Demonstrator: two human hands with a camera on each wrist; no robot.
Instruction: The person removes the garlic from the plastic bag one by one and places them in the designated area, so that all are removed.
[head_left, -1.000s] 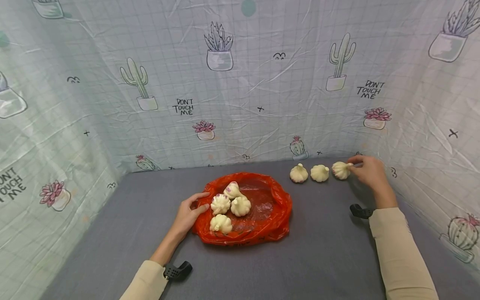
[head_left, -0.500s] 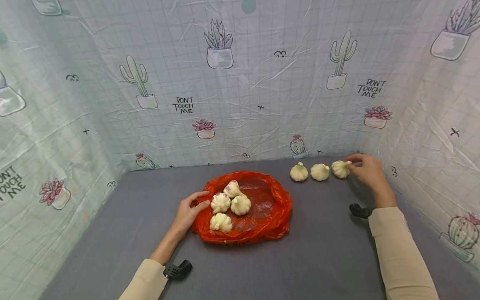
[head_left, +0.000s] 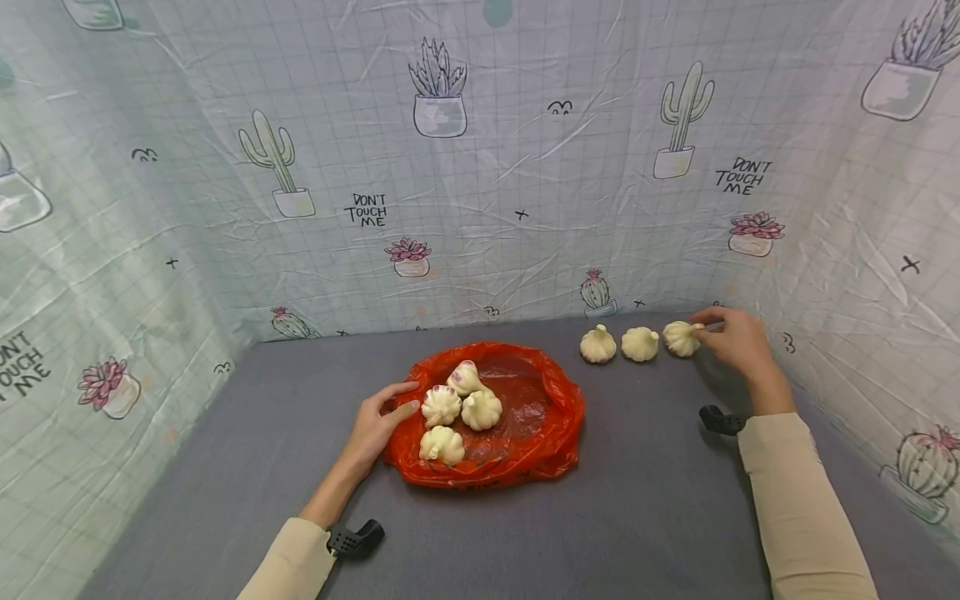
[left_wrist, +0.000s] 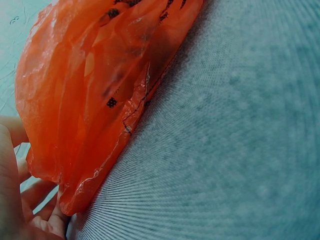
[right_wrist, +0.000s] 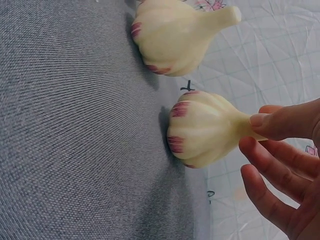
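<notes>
Three garlic bulbs stand in a row at the back right of the grey table; my right hand (head_left: pixel 731 337) pinches the stem of the rightmost bulb (head_left: pixel 681 338) (right_wrist: pixel 205 129) between thumb and fingers. The middle bulb (head_left: pixel 639 344) (right_wrist: pixel 175 40) and the left bulb (head_left: pixel 597 345) stand beside it. An orange plastic bag (head_left: pixel 525 425) (left_wrist: pixel 95 85) lies open in the middle with several garlic bulbs (head_left: pixel 442 406) on it. My left hand (head_left: pixel 378 425) rests on the bag's left edge, fingers stretched out beside a bulb.
Cactus-print cloth walls (head_left: pixel 480 183) close in the back and both sides of the grey table (head_left: pixel 645 508). The right wall stands close behind my right hand.
</notes>
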